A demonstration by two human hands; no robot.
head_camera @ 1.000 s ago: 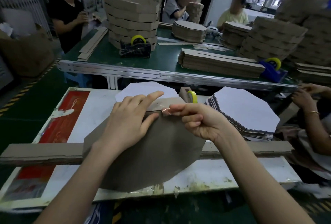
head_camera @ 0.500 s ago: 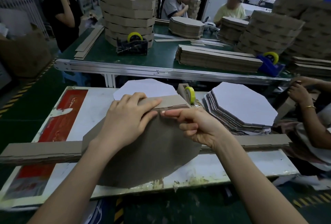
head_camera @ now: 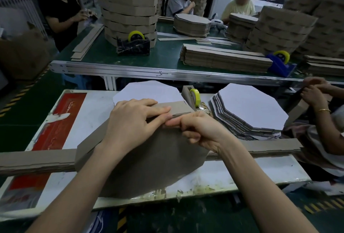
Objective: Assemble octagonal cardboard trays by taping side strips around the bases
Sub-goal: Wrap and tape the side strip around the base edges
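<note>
You're working the base [head_camera: 149, 167] right in front of you. It's lying brown side up on the white table [head_camera: 251, 173], partly over the long cardboard strips [head_camera: 37, 160] running across it. Your left hand [head_camera: 134, 121] is lying flat with the fingers stretched out, pressing the side strip [head_camera: 178, 107] down along the base's far edge. Your right hand [head_camera: 197, 130] is pointing its index finger left, pressing along the seam where strip and base are meeting; its other fingers are curling in toward the palm. The two hands' fingertips are touching, or almost. The tape dispenser [head_camera: 193, 98] is sitting just behind the strip, and the stack of white octagons [head_camera: 251, 109] is sitting to its right.
</note>
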